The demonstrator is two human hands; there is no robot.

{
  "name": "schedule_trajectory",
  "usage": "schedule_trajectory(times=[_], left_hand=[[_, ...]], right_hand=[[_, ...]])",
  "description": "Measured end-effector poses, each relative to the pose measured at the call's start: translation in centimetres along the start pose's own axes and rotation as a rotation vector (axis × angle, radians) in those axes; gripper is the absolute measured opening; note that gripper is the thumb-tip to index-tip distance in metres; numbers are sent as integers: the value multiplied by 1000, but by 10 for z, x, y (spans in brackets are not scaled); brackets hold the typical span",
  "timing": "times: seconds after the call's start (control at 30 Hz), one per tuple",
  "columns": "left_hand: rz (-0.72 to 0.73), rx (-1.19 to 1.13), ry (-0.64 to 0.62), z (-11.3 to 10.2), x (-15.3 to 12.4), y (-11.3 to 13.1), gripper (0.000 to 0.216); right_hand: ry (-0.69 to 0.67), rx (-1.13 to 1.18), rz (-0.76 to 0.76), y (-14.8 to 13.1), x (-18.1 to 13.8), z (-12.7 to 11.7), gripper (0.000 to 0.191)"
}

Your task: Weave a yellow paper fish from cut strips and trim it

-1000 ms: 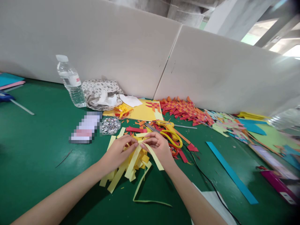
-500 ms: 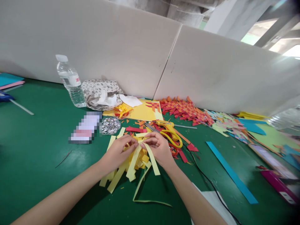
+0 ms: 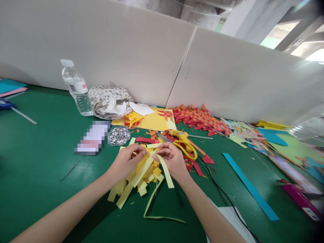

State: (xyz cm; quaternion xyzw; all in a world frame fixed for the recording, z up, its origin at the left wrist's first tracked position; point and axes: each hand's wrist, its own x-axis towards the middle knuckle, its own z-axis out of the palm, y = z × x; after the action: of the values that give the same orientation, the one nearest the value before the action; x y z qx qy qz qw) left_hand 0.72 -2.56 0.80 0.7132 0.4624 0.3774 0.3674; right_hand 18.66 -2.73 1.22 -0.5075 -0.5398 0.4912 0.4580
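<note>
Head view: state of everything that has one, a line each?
Left hand, fingertips close together at the pale strips; grip unclear
Right hand, pinching a pale strip
Left bottle, capped, standing
Scissors, lying down; open or closed unclear
Glue gun, lying down, stick protruding
Blue strip, flat, unfolded
Thin green strip, bent
Fish, woven, piled
Left phone, lying down, pixelated

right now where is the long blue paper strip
In the head view, the blue strip lies at right on the green table, between the right hand and the magenta object.
</note>
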Motion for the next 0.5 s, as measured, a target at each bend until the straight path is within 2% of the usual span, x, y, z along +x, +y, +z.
schedule_trajectory(times=[0.1, 0.33, 0.43, 0.5], left_hand=[[51, 52, 26, -1, -1, 2, 19], [375, 208, 83, 4, -3, -2, 15], [411, 228, 91, 5, -3, -3, 16], [383, 224, 93, 3, -4, -1, 14]], right_hand=[[-36, 18, 30, -2, -1, 1, 41], [-96, 29, 19, 3, -2, 3, 43], [-115, 17, 20, 3, -3, 2, 43], [-133, -3, 10, 1, -4, 1, 41]])
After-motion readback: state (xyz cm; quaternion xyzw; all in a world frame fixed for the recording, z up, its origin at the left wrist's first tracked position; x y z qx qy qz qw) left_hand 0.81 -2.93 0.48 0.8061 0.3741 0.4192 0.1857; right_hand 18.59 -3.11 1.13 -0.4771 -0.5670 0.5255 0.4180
